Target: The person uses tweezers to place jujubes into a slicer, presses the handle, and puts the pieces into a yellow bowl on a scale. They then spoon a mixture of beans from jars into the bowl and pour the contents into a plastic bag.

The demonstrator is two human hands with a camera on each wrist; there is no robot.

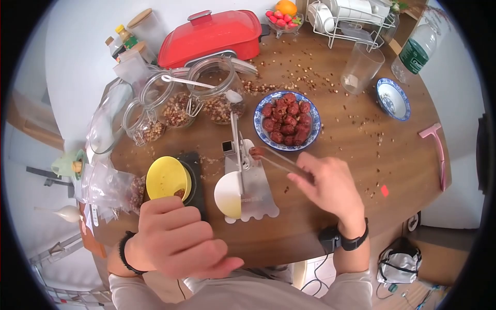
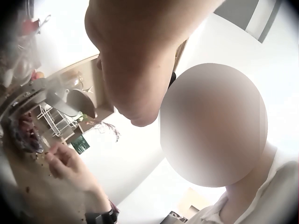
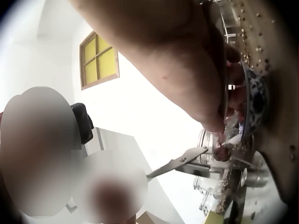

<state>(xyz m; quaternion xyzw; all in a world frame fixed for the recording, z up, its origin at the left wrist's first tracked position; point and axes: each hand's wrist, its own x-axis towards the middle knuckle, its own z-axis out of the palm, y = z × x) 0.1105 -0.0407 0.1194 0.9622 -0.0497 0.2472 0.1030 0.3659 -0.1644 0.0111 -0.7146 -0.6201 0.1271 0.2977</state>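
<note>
In the head view my right hand (image 1: 330, 186) grips thin metal tongs (image 1: 289, 165). Their tips hold a reddish-brown lumpy ball (image 1: 256, 153) over the base of a hinged metal cutter (image 1: 258, 196). Seen from the right wrist, the cutter's blade (image 3: 182, 161) is raised and slanted beside the ball. My left hand (image 1: 181, 237) hovers near the table's front edge, fingers curled, palm hidden, nothing showing in it. Just beyond it, a yellow bowl (image 1: 164, 175) with a small brown piece inside sits on a black scale (image 1: 195, 181).
A blue-patterned bowl (image 1: 258, 132) of similar balls stands behind the cutter. Glass jars (image 1: 212, 72) of seeds and a red lidded cooker (image 1: 212, 39) line the back left. Loose seeds scatter across the table. At right are a clear cup (image 1: 361, 67), a small bowl (image 1: 393, 98) and a pink razor-shaped tool (image 1: 438, 150).
</note>
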